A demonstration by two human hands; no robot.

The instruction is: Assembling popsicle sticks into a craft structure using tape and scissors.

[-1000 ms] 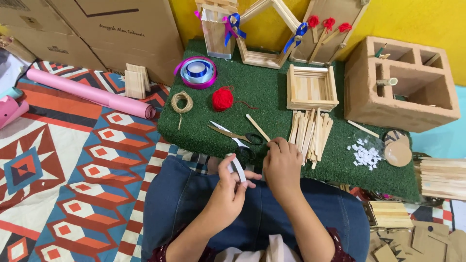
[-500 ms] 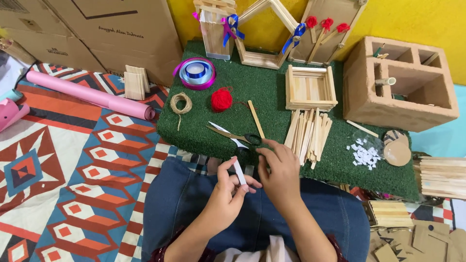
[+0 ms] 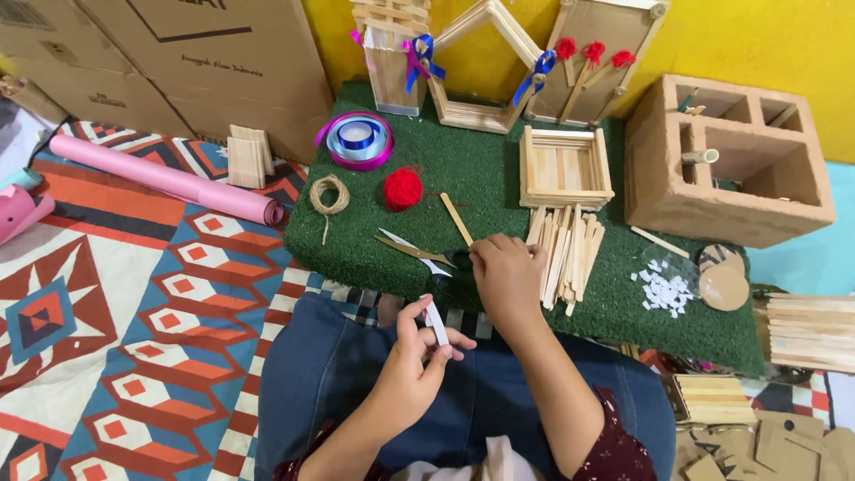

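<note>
Left hand (image 3: 411, 374) pinches a white strip (image 3: 435, 322) mid-frame over the lap, right hand (image 3: 506, 272) closes on the scissors (image 3: 426, 256) on the green worktop (image 3: 485, 178), so I'd grab the handles squarely before lifting.

1 head-worn camera looks steeply down, close over the lap, toward the green mat (image 3: 499, 200) and its far edge.

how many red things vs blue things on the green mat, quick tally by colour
red: 4, the yarn ball and 3 red flowers
blue: 3, the ribbon roll and 2 blue bows
total: 7
</note>
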